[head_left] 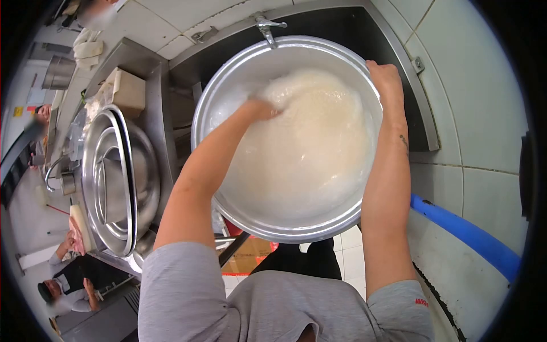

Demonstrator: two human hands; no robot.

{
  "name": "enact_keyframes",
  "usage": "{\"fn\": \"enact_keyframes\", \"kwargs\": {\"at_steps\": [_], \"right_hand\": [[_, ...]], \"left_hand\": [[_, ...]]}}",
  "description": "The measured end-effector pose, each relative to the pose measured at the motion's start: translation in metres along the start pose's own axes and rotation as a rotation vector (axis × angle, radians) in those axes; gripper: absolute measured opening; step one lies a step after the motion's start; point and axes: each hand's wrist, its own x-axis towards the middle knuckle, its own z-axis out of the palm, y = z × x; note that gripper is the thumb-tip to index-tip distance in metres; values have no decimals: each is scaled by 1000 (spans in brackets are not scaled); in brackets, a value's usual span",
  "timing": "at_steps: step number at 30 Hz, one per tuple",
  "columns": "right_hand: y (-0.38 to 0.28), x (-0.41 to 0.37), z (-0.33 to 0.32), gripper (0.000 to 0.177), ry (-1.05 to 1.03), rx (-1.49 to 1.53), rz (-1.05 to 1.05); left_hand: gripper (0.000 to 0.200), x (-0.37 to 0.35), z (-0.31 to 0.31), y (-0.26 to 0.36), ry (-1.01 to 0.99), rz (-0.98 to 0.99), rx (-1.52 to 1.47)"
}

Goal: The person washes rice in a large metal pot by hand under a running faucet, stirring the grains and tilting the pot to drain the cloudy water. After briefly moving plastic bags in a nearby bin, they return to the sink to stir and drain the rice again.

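Observation:
A large round aluminium basin (200,122) sits under the tap, filled with cloudy white water and a pale grainy mass (310,122) that looks like rice. My left hand (262,109) dips into it left of the middle; motion smears it, and its fingers are hidden in the liquid. At the basin's upper right, my right hand (386,78) grips the rim, with the fingers curled over the edge.
The metal tap (266,29) overhangs the basin's back rim. Stacked steel bowls (145,171) stand on the left counter near a beige container (128,92). A blue hose (464,233) runs along the right wall. Co-workers (71,285) are at the far left.

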Motion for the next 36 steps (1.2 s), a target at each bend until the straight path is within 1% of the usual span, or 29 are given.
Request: {"fn": "enact_keyframes", "kwargs": {"at_steps": [1,3,5,7,9,11,13,16,18,20,22,24,25,26,27,28,29,30,31,32,34,36], "right_hand": [[1,1,1,49,9,-4,-7],[3,3,2,49,31,-16,-18],[0,-3,0,49,26,-24,-18],[-2,-7,-3,49,24,-25,-21],[-2,-8,-3,49,21,-18,-31],[-3,-11,-3,50,48,-27,-15],[-6,-12,-4,50,45,-54,-1],[-3,-9,0,49,75,-41,-6],[-1,-4,2,49,67,-16,-19],[4,-1,4,48,66,-6,-21],[5,3,5,47,81,-5,-30],[4,5,7,46,106,24,-51],[6,3,6,46,115,35,-54],[3,-3,4,45,124,45,-95],[6,-4,5,45,115,65,-79],[6,-1,6,45,111,91,-72],[5,1,6,45,107,118,-67],[5,1,5,45,82,130,-88],[5,0,5,45,86,146,-84],[5,-1,5,45,90,163,-83],[1,-2,3,45,91,182,-81],[1,-4,3,46,83,195,-63]], "left_hand": [[53,-2,20,-8,-53,31,-44],[53,-18,53,-11,-56,208,-232],[54,-56,47,20,-206,140,-377],[56,-84,70,35,-59,436,-706],[54,-97,72,71,-63,522,-899],[54,-97,57,119,-245,420,-523],[44,-99,51,158,67,657,-484],[25,-76,21,194,45,724,2],[17,-39,13,196,210,789,296],[20,8,15,185,470,706,422],[24,33,-16,172,395,426,359],[29,45,-40,143,375,240,326],[33,57,-43,127,309,131,265],[36,64,-42,107,349,70,264],[37,52,-52,88,218,78,262],[39,55,-52,68,146,52,279],[44,68,-42,41,94,-27,17],[49,45,-43,24,171,-94,-102],[57,26,-42,11,112,-138,-175],[63,25,-31,-7,19,-165,-220],[67,-4,-8,-29,34,-230,-348],[72,-37,14,-31,43,-293,-466]]}}
